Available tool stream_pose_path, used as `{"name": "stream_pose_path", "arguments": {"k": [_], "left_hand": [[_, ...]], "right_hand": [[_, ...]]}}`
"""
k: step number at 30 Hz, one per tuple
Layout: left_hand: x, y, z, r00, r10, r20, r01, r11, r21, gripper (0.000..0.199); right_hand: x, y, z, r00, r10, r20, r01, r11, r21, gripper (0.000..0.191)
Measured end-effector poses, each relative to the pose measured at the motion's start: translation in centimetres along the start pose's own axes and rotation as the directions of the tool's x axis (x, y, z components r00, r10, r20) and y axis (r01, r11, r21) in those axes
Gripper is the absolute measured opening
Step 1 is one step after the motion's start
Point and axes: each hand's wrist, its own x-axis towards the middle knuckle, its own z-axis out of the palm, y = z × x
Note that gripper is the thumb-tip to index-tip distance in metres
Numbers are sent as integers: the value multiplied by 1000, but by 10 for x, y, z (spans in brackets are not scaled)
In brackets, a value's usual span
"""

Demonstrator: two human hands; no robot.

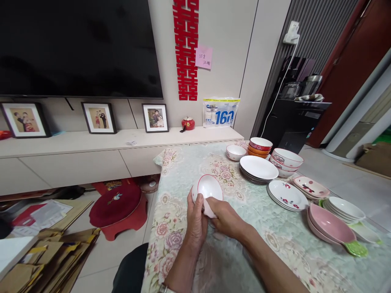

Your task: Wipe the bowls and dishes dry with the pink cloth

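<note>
A small white bowl (210, 186) with a thin red rim is tilted over the near left part of the flowered tablecloth (195, 162). My left hand (195, 215) grips its left side, with the thumb near the rim. My right hand (222, 213) presses a pale pink-white cloth (209, 208) against the bowl's near side, fingers closed round it. A similar bowl (236, 152) stands at the table's far side, beside a stack of orange and red bowls (259, 151). Nearer are stacked white plates (259, 167).
Flower-patterned plates (287, 195), larger bowls (286, 159), pink dishes (331, 224) and small white dishes (346, 209) line the table's right side. A red stool (119, 203) stands left of the table. A plastic pack (220, 113) is on the cabinet (146, 138) behind.
</note>
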Motion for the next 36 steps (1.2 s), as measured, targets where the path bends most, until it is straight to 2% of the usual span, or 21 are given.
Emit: {"name": "stream_pose_path", "arguments": {"k": [2, 5, 8, 11, 14, 17, 19, 21, 23, 27, 29, 31, 33, 36], "left_hand": [[0, 0, 0, 1000, 4, -16, -4, 1000, 0, 66], [0, -1, 1, 999, 29, -20, -28, 999, 21, 68], [-1, -4, 1, 1000, 26, 5, -26, 1000, 14, 75], [0, -5, 0, 1000, 0, -21, 0, 1000, -8, 82], [1, -4, -1, 999, 8, -33, -9, 1000, -24, 77], [2, -3, -2, 1000, 14, -19, -14, 1000, -23, 66], [2, -3, -2, 1000, 6, -10, -7, 1000, -16, 61], [1, -3, -1, 1000, 19, -7, -19, 1000, -14, 59], [0, -3, 0, 999, 40, 6, -40, 999, -17, 61], [-1, -3, 0, 999, 38, -4, -38, 999, -10, 74], [0, -2, -1, 999, 41, -17, -41, 999, -6, 73], [1, -2, -1, 999, 41, -14, -41, 999, -15, 67], [1, -2, -2, 999, 33, -6, -33, 999, -23, 61], [-1, -2, 0, 999, 33, 14, -33, 999, -17, 60]], "right_hand": [[0, 4, -4, 998, -26, 49, 32, 991, -128, 30], [0, 5, -4, 999, 37, 20, -33, 978, -204, 26], [0, 0, 2, 995, 97, -31, -100, 982, -159, 18], [1, -4, 7, 990, 93, -102, -97, 995, -30, 14], [1, -2, 4, 998, 28, -51, -27, 999, 21, 17], [0, 3, -6, 998, -27, 61, 37, 985, -171, 30], [-1, 4, -10, 998, -13, 69, 33, 955, -294, 34], [-1, 2, -10, 998, 21, 56, -2, 946, -324, 32], [0, -2, -5, 999, 46, 25, -39, 970, -239, 25], [0, -10, 6, 985, 111, -134, -105, 993, 50, 15], [0, -10, 6, 990, 87, -112, -78, 994, 83, 9], [-1, -6, 1, 1000, 14, -10, -14, 1000, -1, 18], [-1, -1, -4, 997, -19, 70, 30, 986, -165, 30], [-1, 4, -8, 998, 17, 61, 7, 932, -363, 35]]}}
